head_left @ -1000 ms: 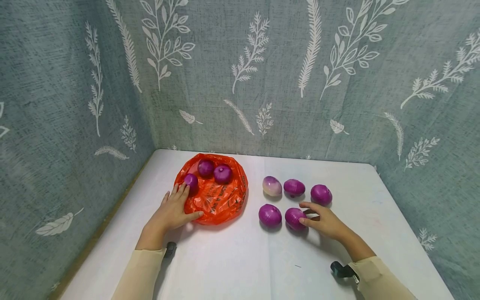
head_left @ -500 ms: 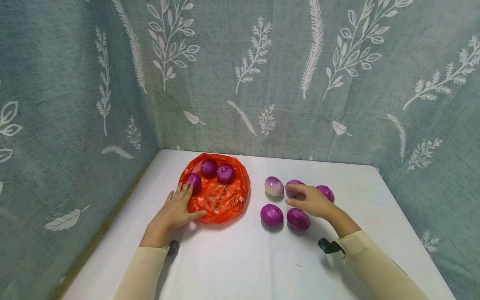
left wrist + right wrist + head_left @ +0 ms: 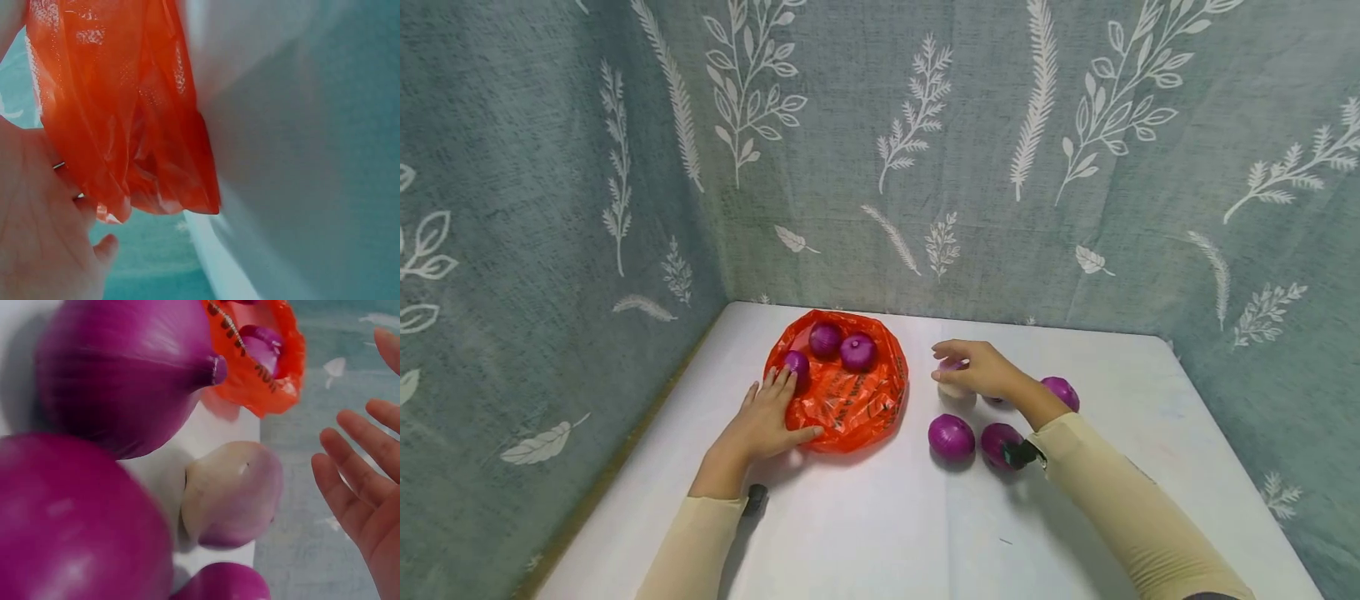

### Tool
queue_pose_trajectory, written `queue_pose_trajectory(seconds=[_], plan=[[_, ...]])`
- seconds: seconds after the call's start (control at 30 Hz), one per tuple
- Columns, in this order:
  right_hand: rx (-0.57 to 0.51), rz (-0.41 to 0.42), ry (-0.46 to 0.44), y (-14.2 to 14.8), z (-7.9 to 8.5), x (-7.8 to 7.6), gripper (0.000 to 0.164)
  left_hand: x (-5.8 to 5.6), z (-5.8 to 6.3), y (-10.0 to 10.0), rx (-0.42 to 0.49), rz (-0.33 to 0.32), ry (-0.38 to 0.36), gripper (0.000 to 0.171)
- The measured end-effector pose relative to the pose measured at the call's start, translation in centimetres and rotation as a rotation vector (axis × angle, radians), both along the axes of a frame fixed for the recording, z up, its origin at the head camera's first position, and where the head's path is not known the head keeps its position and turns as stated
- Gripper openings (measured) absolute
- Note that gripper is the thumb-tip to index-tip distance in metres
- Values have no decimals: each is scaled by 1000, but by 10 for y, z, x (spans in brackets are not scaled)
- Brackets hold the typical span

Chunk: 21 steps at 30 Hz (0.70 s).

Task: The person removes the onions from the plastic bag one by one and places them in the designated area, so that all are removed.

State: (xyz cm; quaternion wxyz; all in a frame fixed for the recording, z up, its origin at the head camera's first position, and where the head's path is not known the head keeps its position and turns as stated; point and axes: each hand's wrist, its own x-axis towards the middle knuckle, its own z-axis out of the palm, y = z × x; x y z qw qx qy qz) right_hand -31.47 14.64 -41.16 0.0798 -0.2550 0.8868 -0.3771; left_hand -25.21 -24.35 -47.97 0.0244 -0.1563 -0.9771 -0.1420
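Three purple onions, point(image 3: 825, 340) one at the back, lie inside an open red-orange plastic bag point(image 3: 897, 375) with a rolled-out rim. My left hand point(image 3: 763, 427) rests at the bag's near left rim, fingers spread and fingertips at the leftmost onion point(image 3: 797, 365). In the left wrist view, the palm faces the bag's side point(image 3: 125, 119). My right hand point(image 3: 981, 368) hovers over a pale, purple-tinged onion point(image 3: 234, 494), partly hiding it in the head view. Its fingers point(image 3: 359, 475) are extended and apart from that onion in the right wrist view.
Right of the bag, two purple onions, point(image 3: 951, 437) one nearer the bag, sit in a front row. Another purple onion point(image 3: 1062, 393) is behind the right forearm, and one is mostly hidden beneath it. Patterned cloth walls point(image 3: 850, 150) enclose the white table point(image 3: 880, 533).
My right hand has moved from the front-row purple onion, leftward and away from me, to above the pale onion. My left hand stays at the bag. The head view has shifted slightly.
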Motion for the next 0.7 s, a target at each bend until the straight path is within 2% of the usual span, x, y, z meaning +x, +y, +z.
queue_pose_trajectory(seconds=[0.23, 0.43, 0.63, 0.7], plan=[[2, 16, -29, -31, -7, -28, 55, 0, -3, 0, 1, 12, -3, 115], [-14, 21, -60, -62, -14, -45, 56, -1, -2, -1, 7, 1, 6, 115], [89, 66, 6, -93, -20, -52, 53, 4, -2, -2, -1, 3, 7, 114], [92, 75, 7, -105, -20, -53, 53, 7, -1, -3, 3, 9, 6, 114]])
